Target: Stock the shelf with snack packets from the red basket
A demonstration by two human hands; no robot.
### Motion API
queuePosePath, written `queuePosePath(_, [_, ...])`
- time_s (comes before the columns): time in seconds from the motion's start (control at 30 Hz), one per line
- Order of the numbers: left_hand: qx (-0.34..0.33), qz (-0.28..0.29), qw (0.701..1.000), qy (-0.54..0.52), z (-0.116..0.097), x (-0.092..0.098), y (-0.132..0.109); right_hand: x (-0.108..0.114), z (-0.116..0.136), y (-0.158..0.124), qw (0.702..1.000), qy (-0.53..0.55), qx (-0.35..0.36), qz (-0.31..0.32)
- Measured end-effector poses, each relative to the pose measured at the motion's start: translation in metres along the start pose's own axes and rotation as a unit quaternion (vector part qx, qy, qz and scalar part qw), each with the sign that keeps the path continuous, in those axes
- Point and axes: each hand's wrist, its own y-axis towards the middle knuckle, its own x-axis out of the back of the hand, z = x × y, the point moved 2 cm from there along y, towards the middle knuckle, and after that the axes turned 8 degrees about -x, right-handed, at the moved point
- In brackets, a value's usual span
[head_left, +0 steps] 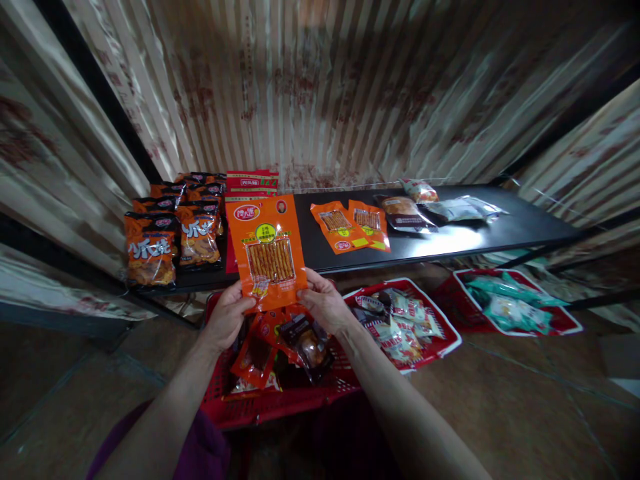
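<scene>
An orange snack packet (270, 257) is held upright between both hands, in front of the black shelf's (320, 247) front edge. My left hand (230, 317) pinches its lower left corner, and my right hand (323, 303) grips the lower right corner. Behind the packet, partly hidden by it, stand red packets (253, 181). Two similar orange packets (350, 227) lie on the shelf to the right. Below my hands, a red basket (250, 410) holds orange packets and a dark packet (307, 347).
Black-and-orange snack bags (150, 253) stand in rows at the shelf's left end. Dark and pale packets (465, 208) lie toward its right. Two more red baskets, one with striped packets (400, 327) and one with green packets (517, 303), sit below. A curtain (320, 100) hangs behind.
</scene>
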Motion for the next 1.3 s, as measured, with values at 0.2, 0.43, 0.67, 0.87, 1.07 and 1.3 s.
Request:
queuePosePath(0.2, [-0.002, -0.003, 1.000, -0.004, 0.0021, 0.0021, 0.0012, 0.0001, -0.0008, 0.0003, 1.000, -0.002, 0.000, -0.005])
queuePosePath(0.43, [0.005, -0.006, 1.000, -0.001, 0.0013, 0.0004, 0.0007, -0.0015, 0.0017, -0.0004, 1.000, -0.005, 0.007, 0.003])
queuePosePath(0.67, [0.013, 0.000, 1.000, -0.001, 0.0007, -0.0001, -0.0010, -0.0021, 0.0017, -0.0020, 1.000, -0.014, 0.007, 0.013])
queuePosePath(0.87, [0.013, -0.008, 1.000, 0.005, -0.0013, -0.0019, -0.0013, -0.0012, 0.0015, -0.0006, 1.000, -0.020, 0.010, 0.012])
queuePosePath(1.07, [0.017, -0.010, 1.000, 0.001, -0.0013, -0.0011, -0.0006, -0.0036, 0.0028, -0.0001, 1.000, -0.024, 0.004, 0.011])
queuePosePath(1.3, [0.006, 0.008, 1.000, 0.001, 0.0004, 0.0016, 0.0001, -0.0065, 0.0026, 0.0004, 1.000, -0.014, 0.003, 0.012])
